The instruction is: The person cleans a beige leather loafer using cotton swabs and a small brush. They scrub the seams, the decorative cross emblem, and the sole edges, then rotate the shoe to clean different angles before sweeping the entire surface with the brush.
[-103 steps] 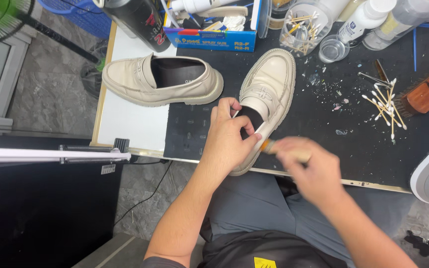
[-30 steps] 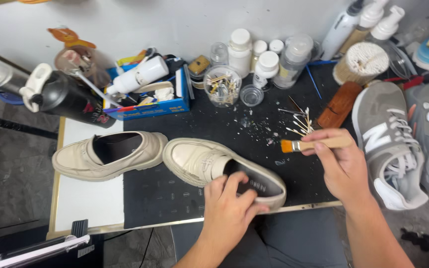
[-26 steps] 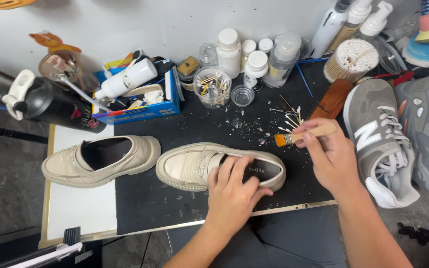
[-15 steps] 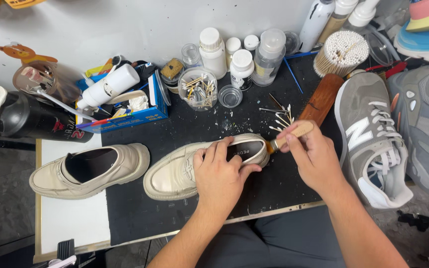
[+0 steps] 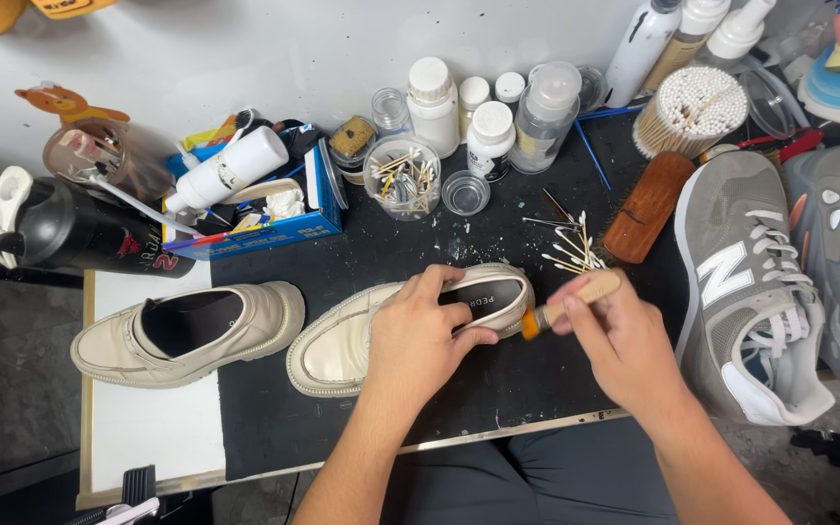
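Observation:
A cream loafer (image 5: 337,345) lies on the black mat (image 5: 420,243), toe to the left and heel to the right. My left hand (image 5: 418,338) grips it across the opening, fingers over the far rim. My right hand (image 5: 624,345) holds a small wooden-handled brush (image 5: 561,306); its orange bristles touch the loafer's heel. The matching cream loafer (image 5: 187,331) rests to the left, partly on a white board (image 5: 153,428).
A grey sneaker (image 5: 746,282) lies at the right by other shoes. Behind are cotton swabs (image 5: 571,248), a brown wooden brush (image 5: 648,206), jars and white bottles (image 5: 433,92), a blue box (image 5: 260,219) of tools and a black bottle (image 5: 80,233).
My left hand has turned the loafer from heel-toward-me to lying sideways with its heel to the right. My right hand swung the brush away, then brought its bristles back to the heel.

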